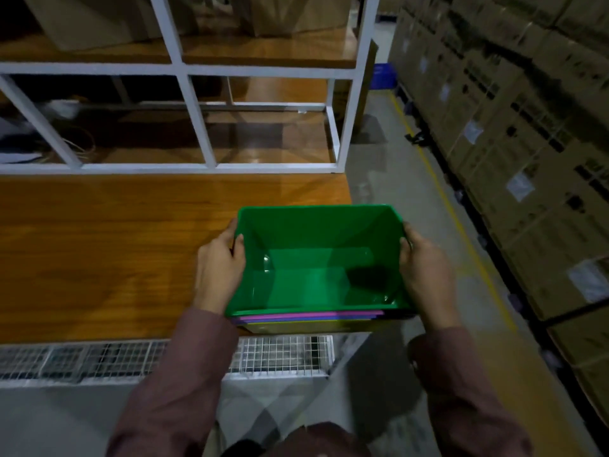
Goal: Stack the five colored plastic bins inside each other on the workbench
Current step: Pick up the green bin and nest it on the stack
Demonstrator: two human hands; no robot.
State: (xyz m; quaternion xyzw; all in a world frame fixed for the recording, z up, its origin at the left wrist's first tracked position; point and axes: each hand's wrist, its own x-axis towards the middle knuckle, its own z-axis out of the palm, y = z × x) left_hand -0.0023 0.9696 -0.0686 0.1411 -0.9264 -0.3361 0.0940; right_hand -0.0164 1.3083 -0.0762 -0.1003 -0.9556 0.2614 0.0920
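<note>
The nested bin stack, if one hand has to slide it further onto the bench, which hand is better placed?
Right hand, probably: it grips the green bin on the side overhanging the workbench edge.

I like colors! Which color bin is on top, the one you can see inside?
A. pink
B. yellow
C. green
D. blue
C: the green bin sits open on top, held by the left hand and right hand, with only thin pink and other rims showing beneath.

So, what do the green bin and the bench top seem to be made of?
Green bin: looks like glossy moulded plastic; small light glints show on its smooth floor. Workbench top: wood or wood-look laminate, semi-gloss; grain streaks and a soft sheen show, but which one is unclear.
</note>
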